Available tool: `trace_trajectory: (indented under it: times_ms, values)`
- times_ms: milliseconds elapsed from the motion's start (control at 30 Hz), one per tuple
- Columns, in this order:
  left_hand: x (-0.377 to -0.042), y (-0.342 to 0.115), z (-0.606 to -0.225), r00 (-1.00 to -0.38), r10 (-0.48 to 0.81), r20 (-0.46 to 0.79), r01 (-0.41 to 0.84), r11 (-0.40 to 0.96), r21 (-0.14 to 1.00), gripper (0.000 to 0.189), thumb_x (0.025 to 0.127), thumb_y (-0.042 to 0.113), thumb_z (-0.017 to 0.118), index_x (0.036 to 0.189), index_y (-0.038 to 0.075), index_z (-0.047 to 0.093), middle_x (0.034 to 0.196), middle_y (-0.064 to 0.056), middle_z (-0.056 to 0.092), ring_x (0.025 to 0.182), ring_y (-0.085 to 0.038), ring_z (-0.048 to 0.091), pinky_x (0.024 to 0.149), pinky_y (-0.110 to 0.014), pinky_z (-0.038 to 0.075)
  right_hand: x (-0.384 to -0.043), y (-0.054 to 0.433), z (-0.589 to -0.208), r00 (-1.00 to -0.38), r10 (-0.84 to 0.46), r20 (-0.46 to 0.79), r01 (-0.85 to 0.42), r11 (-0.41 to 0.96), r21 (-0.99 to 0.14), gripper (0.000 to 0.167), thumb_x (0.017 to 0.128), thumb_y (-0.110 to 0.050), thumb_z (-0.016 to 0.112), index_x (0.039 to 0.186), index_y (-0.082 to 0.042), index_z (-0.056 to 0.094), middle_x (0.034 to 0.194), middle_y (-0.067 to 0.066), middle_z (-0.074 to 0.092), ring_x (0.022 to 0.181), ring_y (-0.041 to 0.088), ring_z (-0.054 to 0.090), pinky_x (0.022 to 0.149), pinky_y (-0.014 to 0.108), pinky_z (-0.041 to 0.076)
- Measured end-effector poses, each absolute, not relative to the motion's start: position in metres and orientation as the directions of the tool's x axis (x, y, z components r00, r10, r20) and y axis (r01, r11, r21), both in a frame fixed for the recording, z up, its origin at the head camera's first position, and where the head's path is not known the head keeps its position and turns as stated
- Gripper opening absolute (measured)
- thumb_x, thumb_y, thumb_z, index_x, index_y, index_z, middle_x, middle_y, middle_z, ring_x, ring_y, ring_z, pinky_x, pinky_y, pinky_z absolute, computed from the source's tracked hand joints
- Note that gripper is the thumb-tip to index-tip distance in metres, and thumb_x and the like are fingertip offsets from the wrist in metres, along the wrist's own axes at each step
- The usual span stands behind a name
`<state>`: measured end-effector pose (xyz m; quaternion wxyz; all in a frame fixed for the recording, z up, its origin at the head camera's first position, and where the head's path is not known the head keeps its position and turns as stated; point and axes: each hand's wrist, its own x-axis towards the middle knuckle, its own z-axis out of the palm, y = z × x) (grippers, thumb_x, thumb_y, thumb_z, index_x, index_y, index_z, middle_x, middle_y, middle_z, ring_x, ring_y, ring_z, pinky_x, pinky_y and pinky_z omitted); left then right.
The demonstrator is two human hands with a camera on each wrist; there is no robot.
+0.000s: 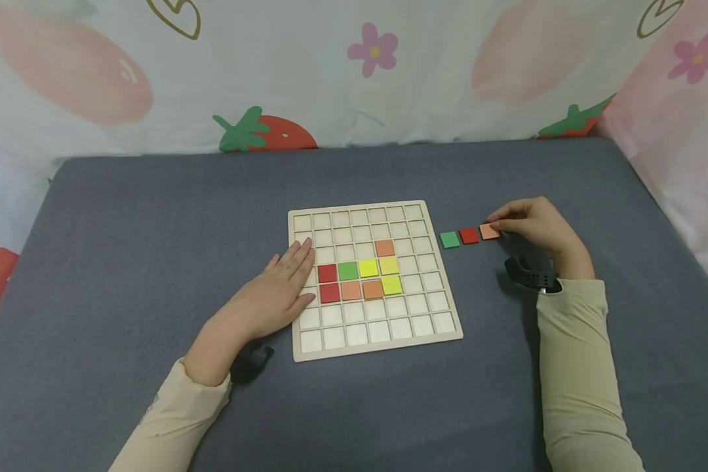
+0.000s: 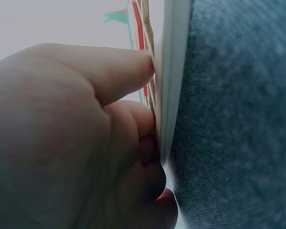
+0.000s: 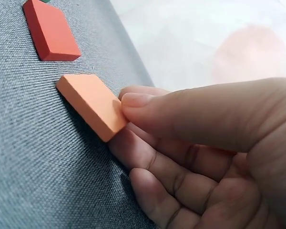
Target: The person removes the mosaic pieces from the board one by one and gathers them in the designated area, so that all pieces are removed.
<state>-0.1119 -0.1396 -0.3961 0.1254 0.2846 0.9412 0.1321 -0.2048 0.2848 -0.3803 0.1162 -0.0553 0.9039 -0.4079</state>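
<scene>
A wooden grid board [image 1: 377, 349] lies on the table with colored square tiles in some of its cells. My left hand [image 1: 274, 288] rests across the board's left edge, fingers straight and together; in the left wrist view the thumb [image 2: 128, 71] touches the board's rim. To the right of the board, my right hand [image 1: 543, 226] pinches a light orange tile [image 3: 93, 102] by one edge between thumb and fingers, close over the cloth. Beside it lie a red tile [image 1: 469, 236] and a green tile [image 1: 450, 240], in a row toward the board.
On the board sit red tiles [image 1: 327, 273], a green tile [image 1: 347, 271], yellow tiles [image 1: 368, 268] and orange tiles [image 1: 384, 248]. A grey cloth [image 1: 153, 216] covers the table. Behind it hangs a fruit-and-flower patterned curtain [image 1: 425, 85]. Each wrist wears a black camera strap [image 1: 528, 272].
</scene>
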Motion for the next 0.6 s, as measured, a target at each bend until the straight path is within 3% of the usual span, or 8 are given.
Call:
trace_trajectory:
  times_ms: [600]
  values:
    - [-0.1112, -0.14, -0.3967, -0.803, 0.573, -0.162, 0.506, 0.8, 0.322, 0.067, 0.098, 0.026, 0.047, 0.147, -0.006, 0.017, 0.156, -0.018, 0.006, 0.143, -0.03, 0.005, 0.113, -0.048, 0.013, -0.2054, 0.2869, -0.3824, -0.974, -0.148, -0.169, 0.025, 0.677, -0.736, 0.027, 0.09, -0.01, 0.065, 0.11, 0.008, 0.066, 0.096, 0.003, 0.069, 0.08, 0.003, 0.056, 0.07, 0.019, 0.045]
